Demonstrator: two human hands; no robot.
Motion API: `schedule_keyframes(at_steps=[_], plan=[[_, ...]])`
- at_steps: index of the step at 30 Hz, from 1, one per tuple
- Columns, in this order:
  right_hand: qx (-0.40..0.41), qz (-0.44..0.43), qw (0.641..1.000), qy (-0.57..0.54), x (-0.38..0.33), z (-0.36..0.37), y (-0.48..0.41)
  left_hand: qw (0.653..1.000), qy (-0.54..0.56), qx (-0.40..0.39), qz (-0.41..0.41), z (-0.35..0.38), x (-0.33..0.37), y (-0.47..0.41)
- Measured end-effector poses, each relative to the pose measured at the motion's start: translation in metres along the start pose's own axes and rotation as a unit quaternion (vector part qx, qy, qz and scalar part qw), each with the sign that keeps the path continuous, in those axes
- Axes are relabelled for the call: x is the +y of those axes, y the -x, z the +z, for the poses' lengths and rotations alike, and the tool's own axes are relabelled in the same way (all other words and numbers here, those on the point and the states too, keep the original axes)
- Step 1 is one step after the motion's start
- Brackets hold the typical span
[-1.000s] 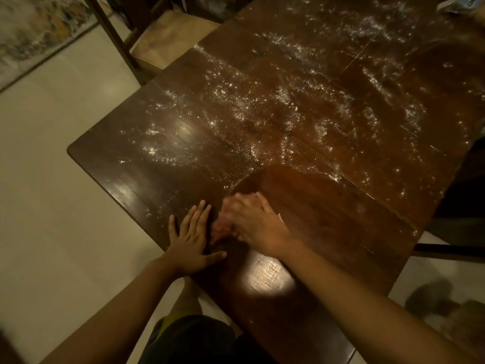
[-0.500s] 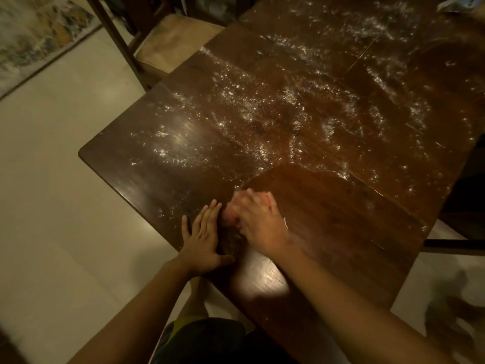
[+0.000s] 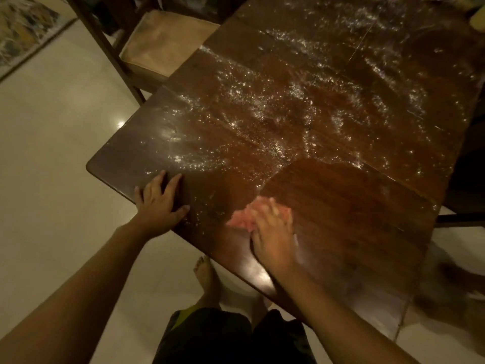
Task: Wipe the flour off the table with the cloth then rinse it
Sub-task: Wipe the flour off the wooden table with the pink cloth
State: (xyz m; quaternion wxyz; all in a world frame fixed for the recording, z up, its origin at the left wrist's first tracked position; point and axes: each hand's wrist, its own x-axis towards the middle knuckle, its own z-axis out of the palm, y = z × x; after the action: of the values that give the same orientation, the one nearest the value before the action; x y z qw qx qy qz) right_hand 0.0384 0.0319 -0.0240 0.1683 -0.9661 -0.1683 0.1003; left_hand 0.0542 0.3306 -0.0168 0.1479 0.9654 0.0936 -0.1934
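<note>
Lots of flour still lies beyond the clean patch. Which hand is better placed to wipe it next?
The right hand: it already presses the pink cloth flat at the flour's near edge. The left hand is empty, braced on the table edge.

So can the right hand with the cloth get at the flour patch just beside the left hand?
Probably yes: the right hand presses the pink cloth flat, and bare tabletop lies between it and that flour.
</note>
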Motion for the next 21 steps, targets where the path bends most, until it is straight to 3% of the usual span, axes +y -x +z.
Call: schedule_keyframes(at_steps=[3, 6, 8, 10, 12, 14, 17, 19, 21], plan=[[-0.112, -0.174, 0.978, 0.041, -0.024, 0.016, 0.024, 1.0, -0.015, -0.013, 0.024, -0.002, -0.019, -0.005], [-0.105, -0.252, 0.958, 0.089, -0.006, 0.014, 0.026, 0.999, -0.018, -0.021, 0.04, 0.002, -0.023, -0.002], [-0.088, -0.184, 0.976, 0.079, 0.006, 0.01, 0.006, 0.999, -0.012, -0.027, 0.04, 0.003, -0.022, -0.003], [-0.041, -0.027, 0.999, 0.002, -0.005, 0.005, -0.021, 0.999, -0.009, -0.037, 0.039, 0.004, -0.023, -0.004], [0.025, 0.117, 0.992, -0.047, -0.036, 0.01, -0.047, 0.998, -0.006, -0.043, 0.043, 0.003, -0.026, -0.005], [0.063, 0.151, 0.985, -0.051, -0.067, 0.021, -0.058, 0.998, 0.016, -0.032, 0.046, -0.002, -0.03, -0.01], [-0.03, -0.044, 0.998, -0.024, -0.09, 0.035, -0.048, 0.999, 0.038, 0.005, 0.022, -0.019, -0.048, -0.024], [-0.087, -0.179, 0.98, 0.003, -0.077, 0.035, -0.038, 1.0, 0.024, 0.004, -0.002, -0.029, -0.067, -0.034], [-0.079, -0.231, 0.97, 0.02, -0.049, 0.03, -0.041, 1.0, 0.017, -0.017, -0.008, -0.036, -0.086, -0.04]])
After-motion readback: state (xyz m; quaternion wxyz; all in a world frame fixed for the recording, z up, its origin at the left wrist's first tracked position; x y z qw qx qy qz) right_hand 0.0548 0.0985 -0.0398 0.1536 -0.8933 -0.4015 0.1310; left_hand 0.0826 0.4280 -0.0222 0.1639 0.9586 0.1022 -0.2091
